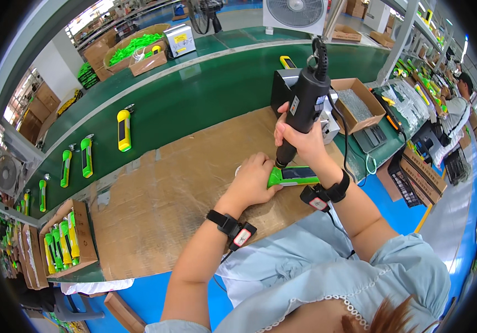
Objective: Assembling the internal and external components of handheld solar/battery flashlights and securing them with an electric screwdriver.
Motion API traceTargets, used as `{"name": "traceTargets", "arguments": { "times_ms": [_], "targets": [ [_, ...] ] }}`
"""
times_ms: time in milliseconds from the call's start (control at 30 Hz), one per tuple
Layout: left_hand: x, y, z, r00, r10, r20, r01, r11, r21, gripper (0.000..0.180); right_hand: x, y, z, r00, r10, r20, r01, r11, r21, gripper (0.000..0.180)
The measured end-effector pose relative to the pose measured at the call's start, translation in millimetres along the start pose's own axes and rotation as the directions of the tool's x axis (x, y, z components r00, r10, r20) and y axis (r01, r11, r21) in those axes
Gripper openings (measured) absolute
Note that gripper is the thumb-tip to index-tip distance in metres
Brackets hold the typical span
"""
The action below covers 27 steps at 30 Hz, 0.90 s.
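A black electric screwdriver (305, 97) stands tilted in my right hand (305, 139), whose fingers wrap round its lower body. Its tip meets the left end of a green torch-shaped light (299, 175) with a dark panel along its face. My left hand (254, 178) presses that end of the light down on the cardboard sheet (161, 205), thumb along its near side. Part of the light lies hidden behind my left fingers and my right wrist. Each of my wrists wears a black strap with a small device.
Yellow and green lights, including a yellow one (123, 131), lie on the green conveyor belt (205, 89). A carton (86, 238) of similar lights stands at left. At right are a carton of screws (358, 105) and a hanging black cable. Another person (457, 105) sits far right.
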<state>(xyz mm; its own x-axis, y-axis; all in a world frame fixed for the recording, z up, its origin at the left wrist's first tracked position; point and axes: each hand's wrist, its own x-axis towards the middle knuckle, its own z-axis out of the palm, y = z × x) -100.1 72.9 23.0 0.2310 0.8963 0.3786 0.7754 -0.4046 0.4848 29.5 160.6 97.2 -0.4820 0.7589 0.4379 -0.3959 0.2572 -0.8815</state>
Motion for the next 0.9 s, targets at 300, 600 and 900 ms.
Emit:
{"name": "traceTargets", "arguments": {
  "times_ms": [300,600,900],
  "targets": [
    [-5.0,-18.5,0.9,0.991,-0.007,-0.136,0.018,0.997,0.076,0.044,2.8,-29.8,-3.0,0.949,-0.315,-0.026,0.316,0.947,0.059,0.044],
    [-25.3,-57.9,-37.5,0.953,-0.211,-0.218,0.258,0.941,0.220,0.048,39.9,5.0,-12.0,0.920,-0.335,0.205,0.280,0.925,0.258,0.067],
    [-22.3,-89.4,-36.9,0.743,-0.406,-0.531,0.627,0.700,0.342,0.051,4.3,42.6,-8.6,0.924,-0.341,0.175,0.339,0.940,0.043,0.064]
  ]
}}
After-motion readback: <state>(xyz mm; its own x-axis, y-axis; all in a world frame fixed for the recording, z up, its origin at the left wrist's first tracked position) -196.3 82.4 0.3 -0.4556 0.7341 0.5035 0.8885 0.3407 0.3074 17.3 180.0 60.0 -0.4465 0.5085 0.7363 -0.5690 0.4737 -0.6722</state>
